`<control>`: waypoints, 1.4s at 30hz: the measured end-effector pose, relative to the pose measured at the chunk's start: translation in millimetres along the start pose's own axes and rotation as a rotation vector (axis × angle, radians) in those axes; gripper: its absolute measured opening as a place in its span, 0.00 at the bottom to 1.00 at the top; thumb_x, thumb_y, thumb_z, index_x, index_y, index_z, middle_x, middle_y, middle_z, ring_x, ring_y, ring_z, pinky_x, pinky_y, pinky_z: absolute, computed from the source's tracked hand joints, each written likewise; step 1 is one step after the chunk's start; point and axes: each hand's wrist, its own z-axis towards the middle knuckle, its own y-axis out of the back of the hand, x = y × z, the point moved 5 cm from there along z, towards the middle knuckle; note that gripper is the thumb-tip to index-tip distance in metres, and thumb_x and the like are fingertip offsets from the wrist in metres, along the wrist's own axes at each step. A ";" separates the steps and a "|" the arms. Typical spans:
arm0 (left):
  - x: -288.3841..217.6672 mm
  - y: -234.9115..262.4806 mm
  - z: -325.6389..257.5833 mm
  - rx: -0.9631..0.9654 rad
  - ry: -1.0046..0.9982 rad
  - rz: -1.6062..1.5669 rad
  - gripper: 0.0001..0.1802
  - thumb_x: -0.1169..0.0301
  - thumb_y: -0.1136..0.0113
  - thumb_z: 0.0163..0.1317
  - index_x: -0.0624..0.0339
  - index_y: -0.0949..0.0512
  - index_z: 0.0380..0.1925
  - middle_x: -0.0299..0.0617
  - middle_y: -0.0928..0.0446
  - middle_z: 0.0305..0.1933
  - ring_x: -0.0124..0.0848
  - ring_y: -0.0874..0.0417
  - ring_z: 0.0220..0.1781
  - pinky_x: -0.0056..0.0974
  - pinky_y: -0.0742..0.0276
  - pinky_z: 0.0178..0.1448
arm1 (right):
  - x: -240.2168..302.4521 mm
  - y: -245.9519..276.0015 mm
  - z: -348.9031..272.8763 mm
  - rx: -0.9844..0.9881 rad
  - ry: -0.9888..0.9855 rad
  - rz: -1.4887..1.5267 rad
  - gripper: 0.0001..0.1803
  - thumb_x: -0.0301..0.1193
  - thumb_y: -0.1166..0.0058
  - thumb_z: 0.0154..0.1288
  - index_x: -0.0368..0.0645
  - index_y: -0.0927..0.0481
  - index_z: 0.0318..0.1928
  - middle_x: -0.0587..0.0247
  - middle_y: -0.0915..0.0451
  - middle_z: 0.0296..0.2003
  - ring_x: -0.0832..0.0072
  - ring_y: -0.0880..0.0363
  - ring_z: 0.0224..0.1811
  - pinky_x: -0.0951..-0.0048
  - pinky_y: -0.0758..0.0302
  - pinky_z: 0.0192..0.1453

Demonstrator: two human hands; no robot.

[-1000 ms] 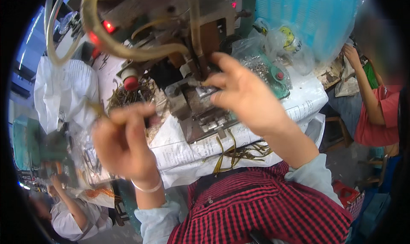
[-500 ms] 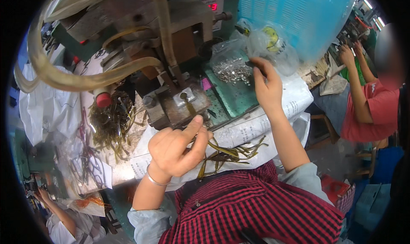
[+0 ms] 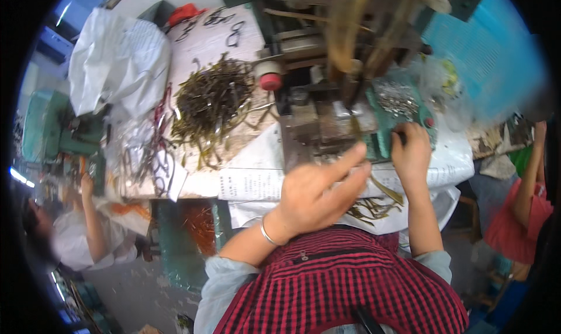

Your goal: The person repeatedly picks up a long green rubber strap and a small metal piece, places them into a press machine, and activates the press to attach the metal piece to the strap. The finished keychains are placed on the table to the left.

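From where I stand, the pale table is the biggest thing. A dark metal press takes up its back middle, squarely in front of the person, perhaps so both hands can meet at its work block. A blue crate stands behind to the right, outside the arms' path. Left of the press lies a heap of olive-green strips, loose and tangled, likely kept on that side for the left hand's easy reach. White printed paper covers the front edge, I suppose to keep the surface clean.

On the right, a green tray sits against the press, near enough to need little stretching. The right hand rests at its near part, fingers curled downward; I cannot tell whether they have hold of anything. The left hand is in front of the block, its thumb and index finger nearly closed, apparently pinching one olive strip. That strip runs up to the block beneath the press head, and the grip seems meant to steady it while keeping the fingers clear. Smallest are the silvery metal bits, gathered at the tray's far end.
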 end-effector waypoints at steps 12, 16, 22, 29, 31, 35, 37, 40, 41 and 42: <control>144.8 72.3 -14.3 0.367 0.295 0.752 0.14 0.78 0.33 0.53 0.54 0.12 0.41 0.49 0.24 0.70 0.50 0.23 0.62 0.51 0.30 0.69 | -13.8 6.4 18.5 -0.225 -0.203 0.495 0.08 0.22 0.41 0.70 0.38 0.13 0.46 0.56 0.14 0.40 0.64 0.16 0.44 0.68 0.23 0.54; 231.7 53.3 -88.5 0.415 0.301 0.772 0.12 0.75 0.33 0.50 0.54 0.12 0.38 0.48 0.28 0.74 0.50 0.24 0.57 0.51 0.30 0.70 | -24.6 -4.7 14.5 -0.190 -0.285 0.532 0.06 0.22 0.38 0.69 0.39 0.13 0.45 0.58 0.13 0.39 0.70 0.16 0.41 0.71 0.22 0.50; 182.8 85.7 -55.5 0.059 0.337 0.564 0.10 0.78 0.32 0.58 0.57 0.12 0.40 0.46 0.16 0.59 0.47 0.19 0.52 0.43 0.28 0.59 | -65.6 39.2 -42.4 -0.306 -0.377 0.442 0.07 0.22 0.39 0.69 0.37 0.13 0.46 0.61 0.13 0.40 0.73 0.16 0.43 0.72 0.22 0.51; 176.9 73.6 -35.1 -0.336 0.665 -0.272 0.08 0.75 0.43 0.77 0.65 0.23 0.52 0.38 0.18 0.45 0.22 0.20 0.41 0.26 0.23 0.47 | 75.4 65.7 46.5 -0.198 0.139 0.698 0.06 0.21 0.38 0.63 0.40 0.12 0.40 0.57 0.13 0.39 0.61 0.16 0.42 0.65 0.23 0.49; 195.6 55.3 -56.6 -0.310 0.711 -0.271 0.07 0.75 0.43 0.77 0.65 0.24 0.50 0.35 0.20 0.42 0.22 0.20 0.40 0.26 0.24 0.46 | 88.2 40.5 62.7 -0.187 0.044 0.751 0.09 0.23 0.39 0.62 0.39 0.15 0.44 0.56 0.14 0.40 0.60 0.15 0.42 0.66 0.22 0.49; 165.0 36.3 -82.6 -0.375 0.790 -0.267 0.05 0.77 0.40 0.75 0.68 0.23 0.46 0.38 0.19 0.39 0.22 0.19 0.39 0.28 0.23 0.44 | 98.2 10.3 45.8 -0.112 -0.130 1.165 0.21 0.18 0.37 0.63 0.33 0.24 0.57 0.57 0.16 0.43 0.76 0.15 0.47 0.73 0.22 0.54; 152.2 35.9 -67.4 -0.319 0.745 -0.154 0.04 0.79 0.41 0.74 0.69 0.22 0.44 0.38 0.18 0.39 0.24 0.18 0.38 0.29 0.21 0.45 | 97.3 10.2 44.8 -0.108 -0.167 1.173 0.23 0.19 0.37 0.63 0.34 0.25 0.58 0.57 0.15 0.44 0.76 0.15 0.48 0.73 0.23 0.56; 89.8 54.5 0.1 -0.350 0.385 -0.002 0.07 0.85 0.39 0.68 0.72 0.21 0.45 0.46 0.15 0.41 0.31 0.15 0.39 0.31 0.19 0.48 | 102.3 19.5 50.6 -0.080 -0.116 1.133 0.27 0.19 0.36 0.63 0.35 0.29 0.62 0.56 0.15 0.46 0.74 0.16 0.50 0.72 0.26 0.61; 69.2 59.8 15.9 -0.376 0.285 0.002 0.07 0.86 0.38 0.67 0.72 0.21 0.43 0.49 0.14 0.41 0.34 0.14 0.39 0.33 0.18 0.47 | 110.5 24.3 49.4 -0.057 -0.136 1.210 0.28 0.20 0.36 0.63 0.35 0.29 0.62 0.56 0.15 0.47 0.74 0.16 0.51 0.71 0.26 0.62; 52.9 64.8 26.4 -0.397 0.189 0.005 0.06 0.86 0.37 0.66 0.72 0.20 0.42 0.52 0.14 0.42 0.37 0.14 0.39 0.35 0.18 0.47 | 115.0 27.2 48.9 -0.032 -0.162 1.286 0.28 0.20 0.36 0.63 0.35 0.29 0.63 0.56 0.15 0.48 0.74 0.17 0.52 0.70 0.26 0.63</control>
